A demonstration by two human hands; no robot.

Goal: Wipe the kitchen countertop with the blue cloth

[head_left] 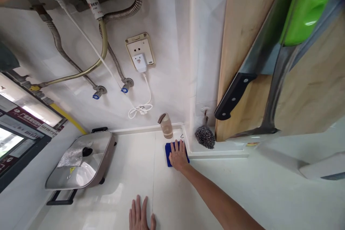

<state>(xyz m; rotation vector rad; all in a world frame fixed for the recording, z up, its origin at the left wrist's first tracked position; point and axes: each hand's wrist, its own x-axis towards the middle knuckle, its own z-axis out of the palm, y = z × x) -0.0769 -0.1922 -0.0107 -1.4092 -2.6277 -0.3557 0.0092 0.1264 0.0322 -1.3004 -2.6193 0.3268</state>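
Note:
My right hand point(179, 156) lies flat, fingers spread, on a folded blue cloth point(168, 158) that rests on the white countertop near the back corner. Part of the cloth is hidden beneath the palm. Just behind it stands a clear spray bottle point(166, 129) with a brown top, close to the wall. A small metal hook point(182, 136) lies by the corner. At the bottom edge, my left hand point(139, 217) is open, resting palm down on the bare counter with nothing in it.
An electric pan point(104, 161) with plastic-wrapped contents stands at the left. A steel wool scrubber point(205, 136) hangs right of the corner, beside a cutting board point(304, 104), a black-handled knife point(234, 97) and a green-handled tool point(307, 10). Hoses and a socket point(140, 51) line the wall.

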